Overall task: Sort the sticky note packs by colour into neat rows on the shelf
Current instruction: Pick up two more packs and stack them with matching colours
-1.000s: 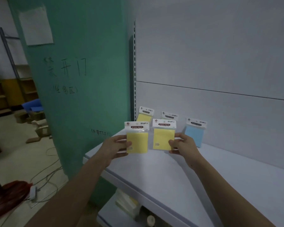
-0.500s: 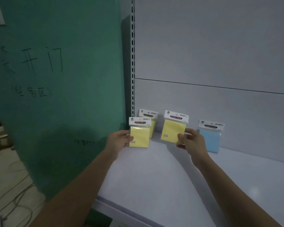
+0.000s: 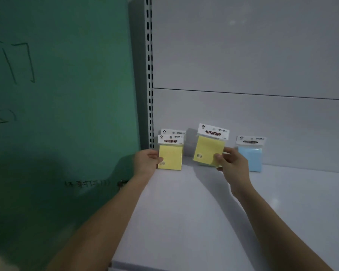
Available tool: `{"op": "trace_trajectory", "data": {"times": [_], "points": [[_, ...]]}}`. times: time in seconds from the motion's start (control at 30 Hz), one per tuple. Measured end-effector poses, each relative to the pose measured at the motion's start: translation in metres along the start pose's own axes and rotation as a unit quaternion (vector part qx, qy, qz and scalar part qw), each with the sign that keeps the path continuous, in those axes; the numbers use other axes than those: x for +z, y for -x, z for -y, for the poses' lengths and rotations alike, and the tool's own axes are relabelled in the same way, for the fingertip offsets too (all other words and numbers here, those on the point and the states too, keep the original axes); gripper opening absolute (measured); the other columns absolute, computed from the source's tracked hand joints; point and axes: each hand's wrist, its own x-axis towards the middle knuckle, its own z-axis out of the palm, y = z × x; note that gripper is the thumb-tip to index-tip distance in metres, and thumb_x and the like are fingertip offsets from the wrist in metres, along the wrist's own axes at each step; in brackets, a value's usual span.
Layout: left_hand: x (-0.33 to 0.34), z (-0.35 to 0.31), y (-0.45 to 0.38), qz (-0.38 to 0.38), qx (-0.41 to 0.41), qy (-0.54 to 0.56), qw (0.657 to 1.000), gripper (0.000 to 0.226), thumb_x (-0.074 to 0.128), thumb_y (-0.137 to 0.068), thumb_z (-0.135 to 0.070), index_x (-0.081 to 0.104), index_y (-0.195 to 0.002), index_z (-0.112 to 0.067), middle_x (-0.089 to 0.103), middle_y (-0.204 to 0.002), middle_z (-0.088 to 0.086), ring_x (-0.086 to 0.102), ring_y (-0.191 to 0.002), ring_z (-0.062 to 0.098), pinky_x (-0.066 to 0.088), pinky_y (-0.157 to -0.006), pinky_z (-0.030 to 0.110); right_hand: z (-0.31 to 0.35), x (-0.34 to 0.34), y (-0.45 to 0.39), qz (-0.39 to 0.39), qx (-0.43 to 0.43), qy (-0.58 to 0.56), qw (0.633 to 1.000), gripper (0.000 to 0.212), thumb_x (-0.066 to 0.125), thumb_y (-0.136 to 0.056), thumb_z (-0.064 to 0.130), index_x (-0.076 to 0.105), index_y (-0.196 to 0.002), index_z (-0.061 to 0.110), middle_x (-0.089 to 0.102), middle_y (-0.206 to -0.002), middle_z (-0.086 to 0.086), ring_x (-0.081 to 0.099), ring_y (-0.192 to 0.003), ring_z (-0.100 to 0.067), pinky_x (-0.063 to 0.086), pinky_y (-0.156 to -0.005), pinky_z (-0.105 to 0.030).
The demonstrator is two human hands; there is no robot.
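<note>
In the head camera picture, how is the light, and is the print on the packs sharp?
Head view: dim, bluish light; hands throw soft shadows on the shelf; "STICKY NOTE" reads on both yellow packs, left and right; the blue pack label is blurred; lines bend near the edges.

Shelf: broad bare surface from the front edge up to the packs, open to approach. Left side closed off by the green panel and the slotted upright. Rear closed by the white back panel. Along the back stand yellow packs at the left corner, a second yellow pack raised in hand, and a blue pack; narrow gaps between them. Right of the blue pack, open shelf.
</note>
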Motion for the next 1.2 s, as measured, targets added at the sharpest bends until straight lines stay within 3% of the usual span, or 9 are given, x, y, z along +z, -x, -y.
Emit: {"op": "trace_trajectory", "data": {"times": [0.17, 0.23, 0.3, 0.43, 0.67, 0.83, 0.93, 1.0, 1.2], "points": [[0.006, -0.001, -0.001, -0.018, 0.027, -0.03, 0.999, 0.03, 0.075, -0.075, 0.003, 0.069, -0.104, -0.002, 0.068, -0.09, 0.006, 0.064, -0.077, 0.016, 0.053, -0.072, 0.025, -0.001, 0.002, 0.003, 0.013, -0.002, 0.017, 1.0, 0.019, 0.064, -0.088, 0.005, 0.065, -0.104, 0.015, 0.069, -0.083, 0.001, 0.062, -0.075, -0.014, 0.05, -0.062, -0.026], [0.006, -0.001, 0.0, -0.023, 0.035, -0.033, 0.999, 0.033, 0.076, -0.076, -0.002, 0.067, -0.108, -0.003, 0.068, -0.091, 0.005, 0.065, -0.077, 0.016, 0.055, -0.076, 0.029, 0.002, 0.006, 0.003, 0.023, -0.001, 0.016, 1.0, 0.019, 0.064, -0.088, 0.004, 0.065, -0.103, 0.014, 0.069, -0.081, 0.001, 0.062, -0.074, -0.014, 0.05, -0.063, -0.027], [0.003, -0.001, 0.002, -0.025, 0.043, -0.046, 0.998, 0.04, 0.077, -0.077, -0.011, 0.064, -0.114, -0.003, 0.068, -0.097, 0.005, 0.065, -0.086, 0.02, 0.055, -0.083, 0.036, 0.004, 0.011, 0.004, 0.035, 0.004, 0.015, 0.999, 0.018, 0.064, -0.088, 0.003, 0.063, -0.103, 0.012, 0.068, -0.079, 0.0, 0.062, -0.071, -0.013, 0.05, -0.062, -0.027], [-0.011, 0.002, 0.021, 0.014, 0.066, -0.114, 0.991, 0.048, 0.074, -0.081, -0.023, 0.059, -0.124, -0.009, 0.061, -0.12, 0.007, 0.057, -0.105, 0.02, 0.046, -0.09, 0.03, 0.003, 0.028, 0.006, 0.063, 0.035, 0.006, 0.997, 0.018, 0.066, -0.087, 0.004, 0.061, -0.103, 0.008, 0.069, -0.082, -0.006, 0.063, -0.07, -0.015, 0.05, -0.059, -0.025], [-0.033, 0.023, 0.088, 0.12, 0.194, -0.411, 0.883, 0.052, 0.04, -0.097, -0.045, 0.038, -0.144, -0.024, 0.026, -0.155, -0.005, 0.017, -0.144, 0.015, 0.021, -0.114, 0.035, -0.016, 0.071, 0.012, 0.103, 0.05, 0.05, 0.992, 0.01, 0.07, -0.085, 0.007, 0.062, -0.088, 0.012, 0.067, -0.086, -0.012, 0.06, -0.066, -0.02, 0.054, -0.061, -0.03], [-0.034, 0.026, 0.098, 0.141, 0.243, -0.434, 0.856, 0.053, 0.034, -0.096, -0.051, 0.034, -0.144, -0.029, 0.031, -0.152, -0.007, 0.022, -0.14, 0.013, 0.015, -0.116, 0.033, -0.024, 0.09, 0.014, 0.085, 0.015, 0.15, 0.985, 0.018, 0.072, -0.083, 0.016, 0.066, -0.098, 0.009, 0.07, -0.088, -0.007, 0.063, -0.07, -0.02, 0.057, -0.072, -0.036], [-0.033, 0.029, 0.098, 0.138, 0.253, -0.441, 0.85, 0.056, 0.034, -0.094, -0.058, 0.032, -0.144, -0.034, 0.033, -0.148, -0.007, 0.022, -0.138, 0.013, 0.013, -0.115, 0.034, -0.026, 0.096, 0.016, 0.057, -0.016, 0.189, 0.98, 0.017, 0.071, -0.084, 0.017, 0.063, -0.097, 0.01, 0.065, -0.086, 0.0, 0.06, -0.077, -0.014, 0.043, -0.062, -0.015], [-0.033, 0.029, 0.098, 0.151, 0.248, -0.44, 0.85, 0.057, 0.033, -0.092, -0.061, 0.032, -0.144, -0.037, 0.031, -0.148, -0.005, 0.02, -0.139, 0.015, 0.01, -0.118, 0.038, -0.027, 0.099, 0.017, 0.041, -0.032, 0.2, 0.978, 0.016, 0.07, -0.084, 0.017, 0.061, -0.096, 0.012, 0.062, -0.086, 0.002, 0.057, -0.078, -0.012, 0.037, -0.06, -0.01], [-0.034, 0.027, 0.097, 0.166, 0.235, -0.438, 0.852, 0.057, 0.035, -0.091, -0.062, 0.033, -0.144, -0.039, 0.028, -0.151, -0.002, 0.016, -0.14, 0.018, 0.011, -0.117, 0.04, -0.029, 0.103, 0.018, 0.026, -0.069, 0.237, 0.969, 0.027, 0.068, -0.086, 0.018, 0.054, -0.108, 0.013, 0.057, -0.093, -0.001, 0.056, -0.085, -0.018, 0.039, -0.071, -0.027]]}}
